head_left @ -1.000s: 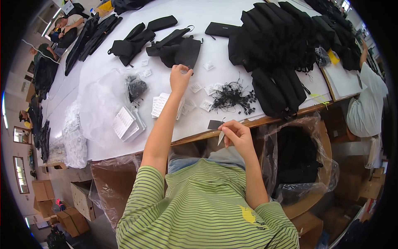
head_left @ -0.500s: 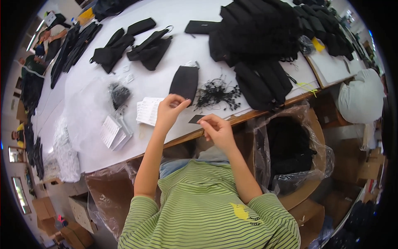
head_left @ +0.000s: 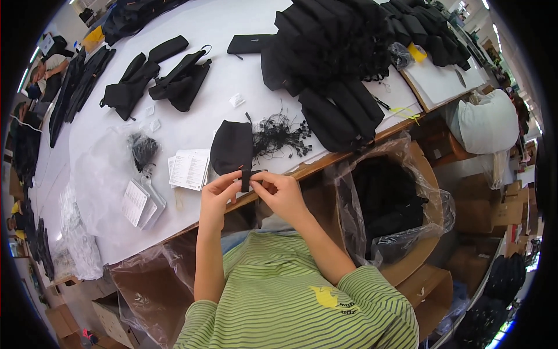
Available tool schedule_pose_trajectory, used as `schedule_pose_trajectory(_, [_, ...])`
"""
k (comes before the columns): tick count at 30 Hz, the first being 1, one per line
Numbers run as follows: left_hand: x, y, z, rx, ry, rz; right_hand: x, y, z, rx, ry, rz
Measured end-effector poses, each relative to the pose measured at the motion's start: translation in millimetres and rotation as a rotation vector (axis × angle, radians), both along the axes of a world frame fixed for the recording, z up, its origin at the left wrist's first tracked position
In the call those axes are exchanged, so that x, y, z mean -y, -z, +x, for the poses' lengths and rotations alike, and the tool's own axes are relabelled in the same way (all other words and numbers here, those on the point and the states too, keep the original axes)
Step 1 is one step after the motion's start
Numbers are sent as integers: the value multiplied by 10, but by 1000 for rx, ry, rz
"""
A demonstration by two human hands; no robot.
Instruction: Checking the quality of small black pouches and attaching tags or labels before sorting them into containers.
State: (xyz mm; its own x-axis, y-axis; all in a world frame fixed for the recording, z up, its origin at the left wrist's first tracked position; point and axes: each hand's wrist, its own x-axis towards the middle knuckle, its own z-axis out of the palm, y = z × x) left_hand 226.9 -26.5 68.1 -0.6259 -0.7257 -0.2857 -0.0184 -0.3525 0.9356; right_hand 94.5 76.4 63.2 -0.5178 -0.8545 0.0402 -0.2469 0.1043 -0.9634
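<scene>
Sitting at the edge of the long white table [head_left: 192,125], I have the bulk of the work laid out by size so everything stays within reach: the big heap of black pouches [head_left: 331,52] is piled at the far right, smaller groups of black pouches [head_left: 154,78] lie spread toward the far left, and a plastic-lined carton [head_left: 389,203] stands open just beside my right side, below the table edge, already holding dark goods. Nearer to me a single black pouch [head_left: 231,146] lies flat just beyond my hands, with a loose tangle of black string tags [head_left: 280,135] touching its right side, which seems to me a sensible supply spot. Left of that pouch sit a sheet of white printed leaflets [head_left: 189,168] and, further left, a clear bag of more leaflets [head_left: 139,200]. My left hand [head_left: 218,195] and right hand [head_left: 282,195] are drawn close together over the table's near edge, fingers curled and pinched on a small black tag [head_left: 245,179], which stands upright between my fingertips; each hand grips one side of it. I cannot tell whether a string is attached to it.
</scene>
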Motion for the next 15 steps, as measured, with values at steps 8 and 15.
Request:
schedule_pose_trajectory(8, [-57,36,127,214,-3,-191,-44,98,77,-235,-60,-79])
schedule_pose_trajectory(15, [-184,25,41,88,-112,-506,-32,62,50,-253,-66,-93])
